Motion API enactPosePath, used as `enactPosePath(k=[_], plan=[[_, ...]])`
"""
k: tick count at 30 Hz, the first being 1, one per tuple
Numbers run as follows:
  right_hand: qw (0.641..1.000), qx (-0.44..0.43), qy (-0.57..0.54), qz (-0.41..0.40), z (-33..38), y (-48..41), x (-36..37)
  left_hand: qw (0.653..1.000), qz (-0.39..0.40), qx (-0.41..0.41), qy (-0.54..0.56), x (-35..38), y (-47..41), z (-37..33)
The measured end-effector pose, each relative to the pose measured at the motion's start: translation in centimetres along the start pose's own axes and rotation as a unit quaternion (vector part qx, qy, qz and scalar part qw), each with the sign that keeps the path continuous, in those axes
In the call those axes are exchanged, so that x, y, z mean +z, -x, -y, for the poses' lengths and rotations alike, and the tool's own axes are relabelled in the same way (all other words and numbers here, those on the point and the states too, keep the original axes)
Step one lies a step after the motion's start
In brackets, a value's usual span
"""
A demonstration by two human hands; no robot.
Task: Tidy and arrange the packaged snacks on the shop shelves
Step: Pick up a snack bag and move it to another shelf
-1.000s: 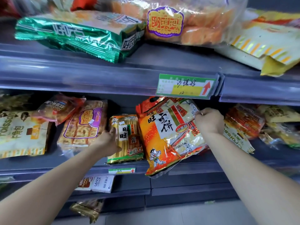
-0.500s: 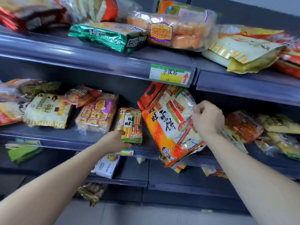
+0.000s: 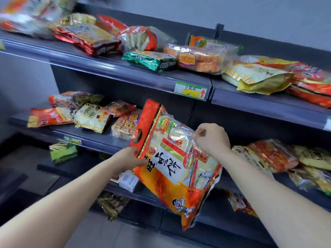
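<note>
Two hands grip the large orange rice-cracker bag [image 3: 172, 169], left hand [image 3: 131, 158] at its 9 o'clock edge, right hand [image 3: 212, 138] pinching near 2 o'clock, tilted before the middle shelf [image 3: 105, 140].

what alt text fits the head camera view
Two bare hands hold a large orange snack bag before grey shop shelves: the left hand grips its left edge, the right hand pinches its right edge. Other snack packets lie scattered on the shelves.

The big orange bag [image 3: 172, 167] reads 旺 雪饼; the shelf tag [image 3: 191, 90] shows perhaps 12
</note>
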State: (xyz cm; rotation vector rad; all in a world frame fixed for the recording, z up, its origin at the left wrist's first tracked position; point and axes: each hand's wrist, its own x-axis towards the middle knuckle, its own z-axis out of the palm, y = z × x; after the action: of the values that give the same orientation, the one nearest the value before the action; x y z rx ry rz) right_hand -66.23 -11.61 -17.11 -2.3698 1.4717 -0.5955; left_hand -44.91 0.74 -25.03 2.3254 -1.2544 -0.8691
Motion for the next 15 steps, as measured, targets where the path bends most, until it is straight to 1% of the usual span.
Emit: enactPosePath(k=[3, 7, 11, 15], plan=[[0.997, -0.056, -0.012, 0.053, 2.7, 0.6, 0.6, 1.0, -0.024, -0.019, 0.002, -1.4, 2.1, 1.0], [0.986, -0.136, -0.036, 0.088, 7.7, 1.4, 1.6, 0.996, -0.064, -0.054, -0.015, -4.3, 5.6, 3.3], [0.975, -0.189, -0.08, 0.089, 13.2, 1.6, 2.2, 0.985, -0.129, -0.111, 0.012, -7.9, 8.6, 6.8], [0.96, -0.207, -0.174, 0.072, 18.6, 1.9, 2.6, 0.962, -0.203, -0.152, 0.097, -11.2, 11.2, 9.9]])
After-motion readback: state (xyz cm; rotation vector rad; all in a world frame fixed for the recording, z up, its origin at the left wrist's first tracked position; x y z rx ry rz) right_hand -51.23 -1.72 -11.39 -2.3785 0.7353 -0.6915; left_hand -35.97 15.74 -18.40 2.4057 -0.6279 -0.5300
